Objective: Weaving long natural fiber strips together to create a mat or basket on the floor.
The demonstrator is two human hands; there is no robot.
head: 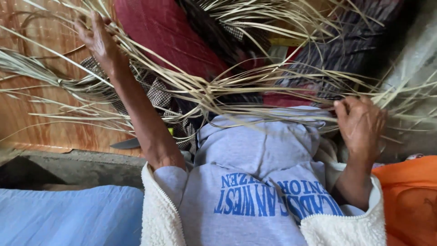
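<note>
Stretching across the lap, a long bundle of pale dried straw strips (214,91) is being worked between two bare hands. The left hand (98,38) is raised far out over the wooden floor (36,123), fingers curled loosely around a few strands, which are drawn up and away from the mass. The right hand (359,125) is closed in a pinch on the other end of the bundle, just above the grey sweatshirt (255,150). For clean separation, the pinched end is best kept firm while single strips are teased free, so that tangles are not pulled tighter. A dark blade (125,144) lies on the floor beneath the left forearm. Containers are not seen anywhere; nothing is held in any vessel.
</note>
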